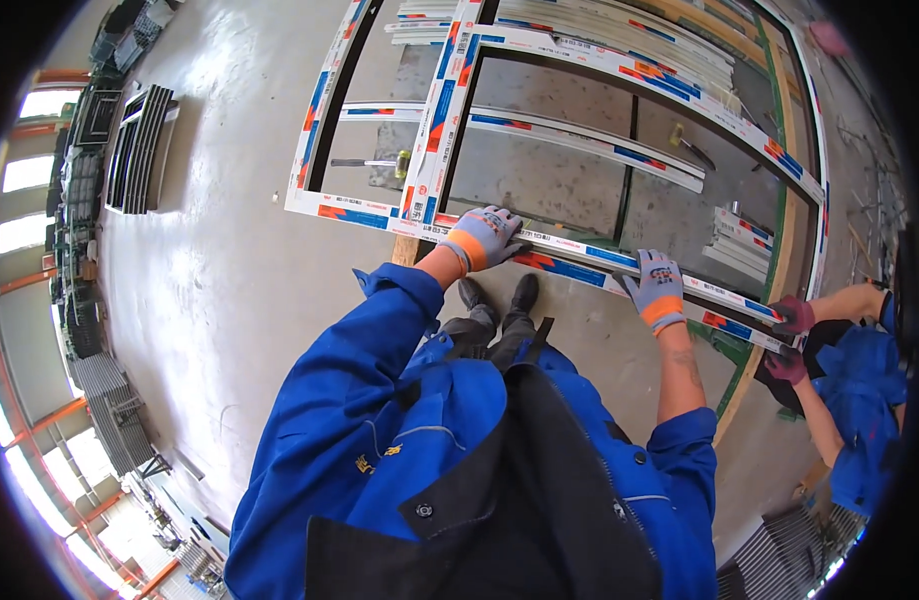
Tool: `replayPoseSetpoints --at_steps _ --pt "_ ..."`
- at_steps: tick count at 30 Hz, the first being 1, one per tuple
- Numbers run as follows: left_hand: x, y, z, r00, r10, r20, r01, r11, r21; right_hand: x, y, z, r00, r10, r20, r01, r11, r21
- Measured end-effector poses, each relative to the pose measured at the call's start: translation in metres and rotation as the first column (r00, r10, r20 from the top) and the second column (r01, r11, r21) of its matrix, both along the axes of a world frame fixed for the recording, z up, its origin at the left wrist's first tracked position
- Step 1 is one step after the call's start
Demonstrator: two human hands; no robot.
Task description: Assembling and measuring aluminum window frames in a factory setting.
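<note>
A large window frame (429, 150), wrapped in white film with blue and orange print, lies before me on supports. Along its near edge runs a white-filmed bar (559, 268), close beside the frame's own edge. My left hand (482, 237), in a grey glove with an orange cuff, has its fingers closed over the bar's left part. Farther right, my right hand (657, 285), gloved alike, grips over the same edge, thumb on the near side. The undersides of both grips are hidden. A co-worker's dark red gloves (794, 314) hold the bar's right end.
Inside the frame's openings show a yellow-headed mallet (402, 163), a second hammer (678, 134) and short white profiles (739, 245). Long profiles (619, 40) lie at the far side. Wooden and green supports (737, 395) stand beneath. Stacked dark frames (139, 150) sit on the floor at left.
</note>
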State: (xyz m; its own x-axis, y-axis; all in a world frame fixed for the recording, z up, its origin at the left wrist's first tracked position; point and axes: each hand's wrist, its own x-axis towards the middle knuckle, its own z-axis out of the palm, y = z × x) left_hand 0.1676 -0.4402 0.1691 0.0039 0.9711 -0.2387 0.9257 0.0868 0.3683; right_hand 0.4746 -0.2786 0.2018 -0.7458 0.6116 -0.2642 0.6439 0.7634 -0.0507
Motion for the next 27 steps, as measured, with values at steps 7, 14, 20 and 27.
replayPoseSetpoints --at_steps 7,14,20,27 --pt "0.011 0.023 0.007 0.957 -0.287 0.03 0.286 0.958 0.025 0.029 -0.008 0.021 0.993 0.024 0.111 -0.023 1.0 -0.012" --pt "0.006 0.031 -0.02 0.984 -0.176 0.001 0.176 0.984 -0.03 0.018 0.019 -0.047 0.995 0.033 0.097 -0.024 0.996 -0.086" --pt "0.017 0.034 -0.014 0.983 -0.178 -0.036 0.176 0.983 -0.062 0.025 0.014 -0.037 0.995 0.021 0.101 -0.013 0.997 -0.082" --pt "0.02 0.028 -0.016 0.992 -0.115 -0.061 0.108 0.989 -0.101 0.016 0.013 -0.001 0.993 0.087 0.083 -0.088 0.996 0.0"
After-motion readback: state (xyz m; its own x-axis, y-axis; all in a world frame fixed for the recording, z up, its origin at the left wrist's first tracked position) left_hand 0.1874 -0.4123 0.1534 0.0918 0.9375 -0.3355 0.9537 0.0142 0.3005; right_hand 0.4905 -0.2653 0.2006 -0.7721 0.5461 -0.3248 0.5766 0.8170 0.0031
